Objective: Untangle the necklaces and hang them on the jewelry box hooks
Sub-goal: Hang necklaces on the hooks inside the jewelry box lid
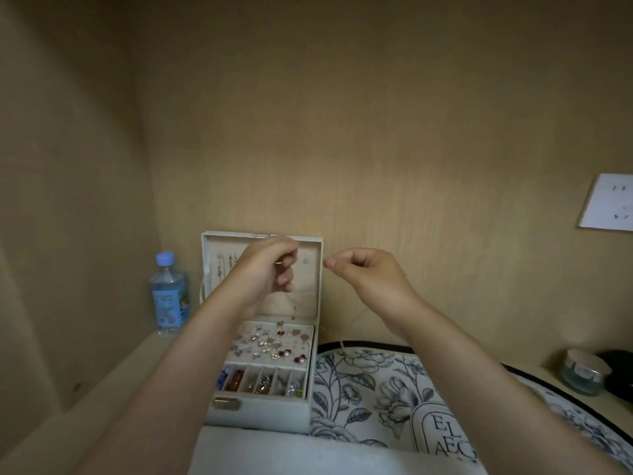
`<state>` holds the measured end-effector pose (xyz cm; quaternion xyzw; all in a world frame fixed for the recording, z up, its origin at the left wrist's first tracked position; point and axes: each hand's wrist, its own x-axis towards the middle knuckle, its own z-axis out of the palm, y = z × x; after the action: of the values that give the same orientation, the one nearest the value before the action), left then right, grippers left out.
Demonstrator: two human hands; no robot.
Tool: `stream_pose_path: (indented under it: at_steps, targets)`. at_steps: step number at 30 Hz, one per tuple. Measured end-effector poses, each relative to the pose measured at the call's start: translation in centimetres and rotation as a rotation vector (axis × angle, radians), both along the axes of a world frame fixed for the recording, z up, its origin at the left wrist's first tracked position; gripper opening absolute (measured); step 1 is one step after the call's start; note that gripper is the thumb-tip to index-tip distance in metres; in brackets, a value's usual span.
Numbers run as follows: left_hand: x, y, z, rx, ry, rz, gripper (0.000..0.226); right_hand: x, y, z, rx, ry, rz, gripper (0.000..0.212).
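Observation:
A white jewelry box stands open against the wooden back wall, its lid upright. Several necklaces hang from hooks at the left inside the lid. My left hand is raised in front of the lid, fingers pinched on a thin chain that drops toward the earring tray. My right hand is held up just right of the lid, thumb and forefinger pinched on a fine chain that trails down to the floral cloth; the strand is faint. The box's lower tray holds earrings and small compartments.
A plastic water bottle stands left of the box. A floral printed cloth lies to the right. A small glass jar and a dark object sit at the far right. A wall socket is on the back wall.

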<state>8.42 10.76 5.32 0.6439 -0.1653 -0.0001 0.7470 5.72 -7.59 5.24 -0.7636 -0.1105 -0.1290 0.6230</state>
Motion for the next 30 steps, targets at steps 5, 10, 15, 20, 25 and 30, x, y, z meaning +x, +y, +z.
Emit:
stream_pose_path:
  at_steps: [5,10,15,20,25,30]
  targets:
    - [2.3,5.5,-0.2,0.272,-0.106,0.281,0.024,3.2,5.4,0.6,0.011,-0.028,-0.085,0.01]
    - [5.1,9.7,-2.0,0.526,-0.233,0.545,0.016,6.7,10.2,-0.5,-0.019,-0.013,-0.28,0.014]
    - [6.8,10.4,-3.4,0.586,-0.194,0.792,0.025,9.1,14.1,-2.1,-0.092,0.022,-0.434,0.017]
    - [8.2,9.0,-4.9,0.633,-0.121,0.894,0.037,10.3,15.5,-3.7,-0.148,0.015,-0.604,0.022]
    - [9.1,8.6,-5.0,0.631,-0.098,0.944,0.036,11.2,16.2,-4.7,-0.19,-0.038,-0.68,0.025]
    - [9.2,8.9,-5.8,0.599,-0.052,0.889,0.041,11.3,16.3,-4.7,-0.229,-0.029,-0.656,0.021]
